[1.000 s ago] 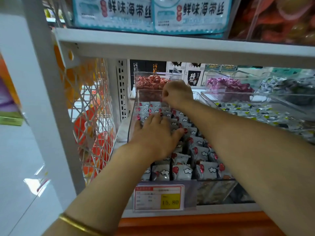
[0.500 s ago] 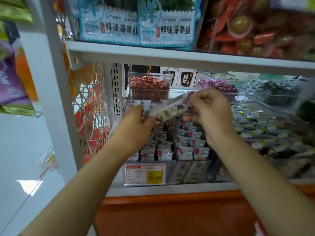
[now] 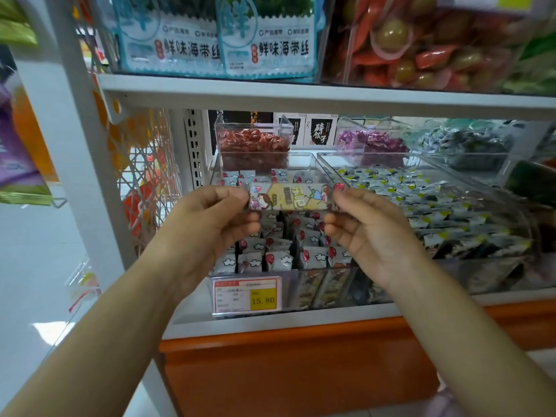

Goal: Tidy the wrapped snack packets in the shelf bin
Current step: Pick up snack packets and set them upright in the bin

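Note:
A long yellow snack packet (image 3: 288, 196) with cartoon print is held level above the clear shelf bin (image 3: 319, 288). My left hand (image 3: 207, 224) pinches its left end and my right hand (image 3: 364, 227) pinches its right end. Below it, rows of grey packets with red and cloud print (image 3: 278, 260) stand upright in the bin. My hands hide part of the middle rows.
A price tag (image 3: 247, 294) reading 15.80 hangs on the bin's front. To the right lies a bin of green-and-white packets (image 3: 436, 206). Small tubs of red sweets (image 3: 252, 139) and purple sweets (image 3: 373, 142) stand behind. A white shelf board (image 3: 301, 93) runs overhead; a wire mesh panel (image 3: 144, 188) stands on the left.
Both hands came out of the bin, lifting a long yellow packet. It turned from tilted to level, held at both ends. The view pulled back.

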Available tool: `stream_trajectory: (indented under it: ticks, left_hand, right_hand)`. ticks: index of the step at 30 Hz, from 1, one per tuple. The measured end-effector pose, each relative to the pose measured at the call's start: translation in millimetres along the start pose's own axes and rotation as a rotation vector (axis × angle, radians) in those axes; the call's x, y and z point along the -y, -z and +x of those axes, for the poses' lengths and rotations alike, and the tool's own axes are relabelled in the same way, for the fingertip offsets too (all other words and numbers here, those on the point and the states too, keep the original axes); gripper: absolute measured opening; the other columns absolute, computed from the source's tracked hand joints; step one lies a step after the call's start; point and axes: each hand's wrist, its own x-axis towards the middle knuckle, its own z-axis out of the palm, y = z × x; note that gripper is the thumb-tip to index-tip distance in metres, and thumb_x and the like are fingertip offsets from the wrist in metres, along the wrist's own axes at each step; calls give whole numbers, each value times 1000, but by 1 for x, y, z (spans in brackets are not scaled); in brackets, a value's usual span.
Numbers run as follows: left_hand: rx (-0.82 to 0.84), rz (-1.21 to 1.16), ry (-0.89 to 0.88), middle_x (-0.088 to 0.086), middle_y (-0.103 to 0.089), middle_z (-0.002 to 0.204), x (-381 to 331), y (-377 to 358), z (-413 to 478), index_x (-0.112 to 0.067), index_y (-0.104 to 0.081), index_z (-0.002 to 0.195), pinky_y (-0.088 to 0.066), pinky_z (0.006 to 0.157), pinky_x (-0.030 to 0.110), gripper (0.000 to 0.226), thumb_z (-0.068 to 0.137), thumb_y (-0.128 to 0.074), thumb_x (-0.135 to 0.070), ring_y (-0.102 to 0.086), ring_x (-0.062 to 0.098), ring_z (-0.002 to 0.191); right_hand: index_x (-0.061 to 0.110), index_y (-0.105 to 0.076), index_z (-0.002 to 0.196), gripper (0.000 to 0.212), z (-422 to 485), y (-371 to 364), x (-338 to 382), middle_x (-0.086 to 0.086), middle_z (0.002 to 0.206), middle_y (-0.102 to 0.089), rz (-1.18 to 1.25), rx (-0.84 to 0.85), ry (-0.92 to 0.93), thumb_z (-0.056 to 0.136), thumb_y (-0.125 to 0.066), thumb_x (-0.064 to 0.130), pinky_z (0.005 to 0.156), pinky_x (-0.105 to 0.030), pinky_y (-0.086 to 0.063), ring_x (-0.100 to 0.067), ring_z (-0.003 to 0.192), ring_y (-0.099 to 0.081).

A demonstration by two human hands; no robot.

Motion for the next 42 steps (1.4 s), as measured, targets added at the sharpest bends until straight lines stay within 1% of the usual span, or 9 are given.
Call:
stream_trajectory:
  ticks: [7,15,20,23,27,32,35,38,42]
  left_hand:
    - [-49,59,-20,8,-61,67,2,1,-2,-3,-58,79,-52,54,15,13,90,-51,-3,-65,10,56]
    - [-51,-195,111,3,-60,55,3,1,1,-4,-56,76,-50,49,14,18,92,-47,-1,-60,7,48]
    - [15,-185,141,6,-62,61,3,0,3,-6,-57,83,-51,48,17,10,90,-53,-12,-62,10,52]
    - [61,-78,106,8,-63,70,5,0,2,-4,-58,94,-52,51,18,17,83,-58,-17,-64,12,57]
    - [93,73,-7,6,-67,76,6,0,0,-9,-64,96,-54,61,20,21,77,-60,-16,-68,16,69]
    - [104,191,-53,6,-73,91,7,-1,-1,-16,-63,105,-55,66,19,25,80,-60,-13,-71,18,82]
    - [125,320,-99,1,-73,94,8,-2,-3,-22,-61,111,-54,70,16,29,86,-57,-8,-71,14,85]
    - [153,396,-153,-5,-71,96,7,-4,-5,-25,-60,113,-51,68,10,31,88,-56,-7,-70,8,84]
    - [190,470,-198,-10,-69,95,4,-5,-7,-31,-61,105,-49,67,7,31,87,-58,-7,-69,4,82]
  right_hand:
    - [6,-64,85,15,3,0,-1,0,59,-64,40,69,7,73,-64,14,48,-19,-51,-9,53,-62]
    - [2,-60,92,15,7,3,1,-4,61,-67,205,109,-6,83,-53,-6,51,-19,-53,-12,57,-66]
    - [4,-62,93,19,7,7,-2,-2,66,-67,-18,69,158,85,-52,-10,53,-20,-54,-14,60,-68]
    - [6,-63,90,15,9,7,-5,-7,74,-64,-125,27,217,88,-53,-6,56,-23,-55,-17,60,-67]
    - [8,-63,78,11,9,5,-8,-8,80,-63,-208,21,230,85,-64,16,64,-28,-57,-18,66,-66]
    - [10,-63,84,12,10,3,-9,-13,94,-67,-315,-2,274,86,-59,-2,71,-30,-58,-19,77,-71]
    - [21,-70,92,20,9,4,-9,-3,99,-69,-390,41,298,86,-59,5,77,-32,-57,-16,89,-68]
    - [32,-73,87,13,9,5,-9,12,91,-71,-526,38,350,82,-67,21,81,-31,-52,-7,89,-65]
    - [27,-72,76,10,10,3,-11,10,81,-70,-508,3,361,81,-67,21,78,-36,-54,-11,82,-65]
